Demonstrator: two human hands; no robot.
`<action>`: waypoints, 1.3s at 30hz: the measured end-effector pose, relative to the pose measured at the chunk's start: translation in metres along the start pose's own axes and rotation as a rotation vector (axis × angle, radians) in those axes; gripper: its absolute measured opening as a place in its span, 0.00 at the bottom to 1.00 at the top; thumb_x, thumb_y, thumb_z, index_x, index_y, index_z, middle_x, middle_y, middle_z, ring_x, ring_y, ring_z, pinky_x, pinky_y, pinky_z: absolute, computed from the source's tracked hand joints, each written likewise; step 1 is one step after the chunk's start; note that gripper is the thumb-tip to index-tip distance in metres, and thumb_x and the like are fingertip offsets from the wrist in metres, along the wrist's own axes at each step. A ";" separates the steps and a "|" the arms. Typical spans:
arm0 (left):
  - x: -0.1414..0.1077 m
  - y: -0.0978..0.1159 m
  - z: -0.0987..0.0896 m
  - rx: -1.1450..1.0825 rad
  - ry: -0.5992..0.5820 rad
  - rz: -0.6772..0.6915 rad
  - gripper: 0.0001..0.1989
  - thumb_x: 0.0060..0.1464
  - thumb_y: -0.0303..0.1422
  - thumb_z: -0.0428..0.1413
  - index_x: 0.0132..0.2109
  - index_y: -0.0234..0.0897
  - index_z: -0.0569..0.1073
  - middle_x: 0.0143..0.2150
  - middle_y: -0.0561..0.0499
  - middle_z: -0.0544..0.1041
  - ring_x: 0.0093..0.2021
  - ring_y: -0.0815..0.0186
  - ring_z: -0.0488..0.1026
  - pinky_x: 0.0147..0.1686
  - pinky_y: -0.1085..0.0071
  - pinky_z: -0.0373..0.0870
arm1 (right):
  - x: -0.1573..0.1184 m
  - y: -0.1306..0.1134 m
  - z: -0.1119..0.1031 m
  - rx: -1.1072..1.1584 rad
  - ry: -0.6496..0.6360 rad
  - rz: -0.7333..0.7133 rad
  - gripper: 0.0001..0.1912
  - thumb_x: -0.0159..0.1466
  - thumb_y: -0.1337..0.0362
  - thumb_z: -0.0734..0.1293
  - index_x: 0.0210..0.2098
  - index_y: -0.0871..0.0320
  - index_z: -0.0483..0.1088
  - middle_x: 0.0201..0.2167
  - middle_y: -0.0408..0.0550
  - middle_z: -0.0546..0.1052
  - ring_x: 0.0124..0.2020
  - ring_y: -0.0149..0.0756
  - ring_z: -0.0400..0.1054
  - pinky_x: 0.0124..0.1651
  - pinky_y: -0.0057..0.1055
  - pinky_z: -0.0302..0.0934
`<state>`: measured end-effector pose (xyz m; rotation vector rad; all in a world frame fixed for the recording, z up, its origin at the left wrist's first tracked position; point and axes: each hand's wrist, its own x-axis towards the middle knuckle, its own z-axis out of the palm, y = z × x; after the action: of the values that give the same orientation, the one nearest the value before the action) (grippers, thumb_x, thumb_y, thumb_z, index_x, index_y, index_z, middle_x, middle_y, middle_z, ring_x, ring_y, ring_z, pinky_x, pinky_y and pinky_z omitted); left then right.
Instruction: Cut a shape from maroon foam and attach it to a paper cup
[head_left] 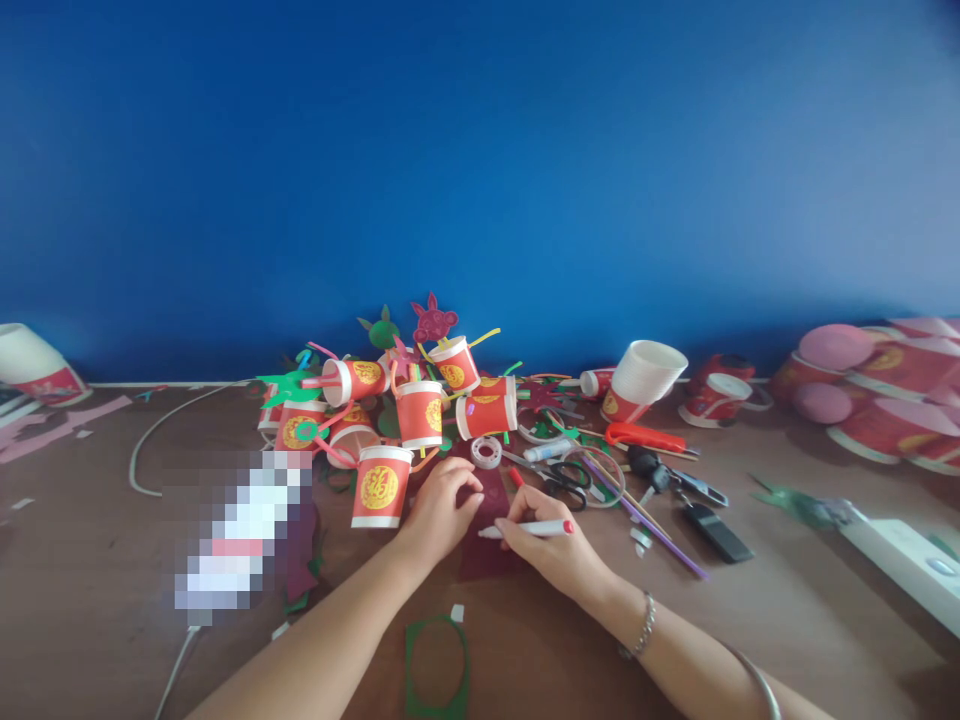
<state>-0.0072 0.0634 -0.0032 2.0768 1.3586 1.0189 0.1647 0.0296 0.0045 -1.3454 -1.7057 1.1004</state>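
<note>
My right hand (536, 540) holds a white marker (544, 528) with a red end, its tip pointing left over a dark red sheet (480, 565) on the table. At the sheet's upper left edge rests my left hand (444, 505), fingers curled, with the thumb and fingertips near each other; whether anything is between them is hidden. A red paper cup (381, 490) with a gold emblem stands just left of my left hand. Beyond the hands lie a roll of tape (486, 452), scissors (570, 482) and a capped marker (547, 450).
Several decorated red cups (421, 415) are heaped behind my hands. Stacked white cups (646, 375), an orange-red tool (645, 437), keys (651, 470) and a purple stick (675, 555) are to the right. A green paper frame (437, 665) lies in front.
</note>
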 end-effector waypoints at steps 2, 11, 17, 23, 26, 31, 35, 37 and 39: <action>0.000 0.000 0.000 0.002 0.002 0.004 0.06 0.48 0.22 0.55 0.30 0.37 0.72 0.42 0.46 0.74 0.46 0.59 0.72 0.47 0.63 0.68 | 0.000 0.001 0.000 -0.007 0.002 0.005 0.10 0.58 0.62 0.65 0.23 0.57 0.61 0.19 0.41 0.72 0.21 0.28 0.61 0.23 0.24 0.52; 0.000 0.002 -0.002 0.004 -0.003 -0.006 0.06 0.48 0.23 0.55 0.30 0.38 0.72 0.43 0.46 0.74 0.46 0.60 0.72 0.47 0.63 0.68 | 0.000 0.001 0.001 0.011 0.009 0.016 0.09 0.57 0.65 0.64 0.23 0.57 0.61 0.19 0.41 0.72 0.20 0.28 0.61 0.22 0.23 0.51; -0.001 0.002 -0.001 0.004 -0.001 -0.014 0.05 0.48 0.23 0.55 0.30 0.37 0.72 0.43 0.46 0.74 0.46 0.59 0.72 0.48 0.62 0.68 | 0.000 0.000 0.001 0.045 0.003 0.028 0.09 0.57 0.67 0.64 0.22 0.57 0.60 0.17 0.40 0.71 0.19 0.27 0.61 0.21 0.23 0.51; 0.000 0.002 -0.002 0.015 -0.013 -0.035 0.05 0.48 0.23 0.55 0.30 0.37 0.73 0.44 0.46 0.74 0.47 0.59 0.72 0.48 0.63 0.67 | 0.000 -0.006 -0.002 0.105 -0.033 0.017 0.10 0.57 0.67 0.64 0.21 0.57 0.60 0.17 0.41 0.72 0.20 0.29 0.65 0.22 0.24 0.54; 0.000 0.001 -0.002 0.020 -0.021 -0.040 0.05 0.48 0.23 0.55 0.30 0.37 0.73 0.44 0.46 0.74 0.47 0.59 0.72 0.49 0.63 0.67 | -0.001 -0.008 -0.004 0.206 -0.041 -0.001 0.10 0.61 0.61 0.63 0.25 0.58 0.63 0.18 0.42 0.73 0.22 0.31 0.68 0.24 0.24 0.56; 0.000 -0.001 -0.002 0.021 -0.029 -0.037 0.04 0.48 0.24 0.56 0.31 0.37 0.73 0.44 0.46 0.74 0.47 0.59 0.71 0.48 0.62 0.67 | -0.001 -0.013 -0.008 0.220 0.031 0.013 0.14 0.61 0.56 0.63 0.25 0.58 0.64 0.19 0.44 0.74 0.22 0.31 0.67 0.24 0.24 0.56; -0.001 0.000 -0.002 0.014 -0.015 -0.027 0.04 0.48 0.24 0.56 0.30 0.38 0.73 0.44 0.46 0.74 0.47 0.59 0.71 0.48 0.62 0.68 | 0.000 -0.010 -0.008 0.187 0.091 0.019 0.12 0.58 0.59 0.65 0.23 0.57 0.61 0.18 0.42 0.74 0.22 0.31 0.67 0.25 0.25 0.56; -0.001 0.000 -0.001 0.013 -0.008 -0.020 0.05 0.48 0.23 0.56 0.30 0.38 0.73 0.43 0.46 0.74 0.47 0.59 0.71 0.48 0.62 0.68 | 0.001 -0.008 -0.006 0.164 0.097 0.014 0.12 0.58 0.61 0.65 0.22 0.56 0.60 0.17 0.41 0.73 0.21 0.31 0.66 0.24 0.25 0.56; -0.001 -0.001 -0.001 0.013 -0.009 -0.015 0.05 0.48 0.23 0.56 0.30 0.38 0.73 0.44 0.46 0.74 0.47 0.59 0.71 0.49 0.62 0.68 | 0.001 -0.006 -0.004 0.129 0.084 0.004 0.12 0.58 0.62 0.64 0.21 0.56 0.59 0.16 0.40 0.72 0.19 0.30 0.65 0.23 0.25 0.56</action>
<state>-0.0086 0.0628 -0.0033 2.0751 1.3785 0.9961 0.1661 0.0306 0.0115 -1.2968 -1.5461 1.1209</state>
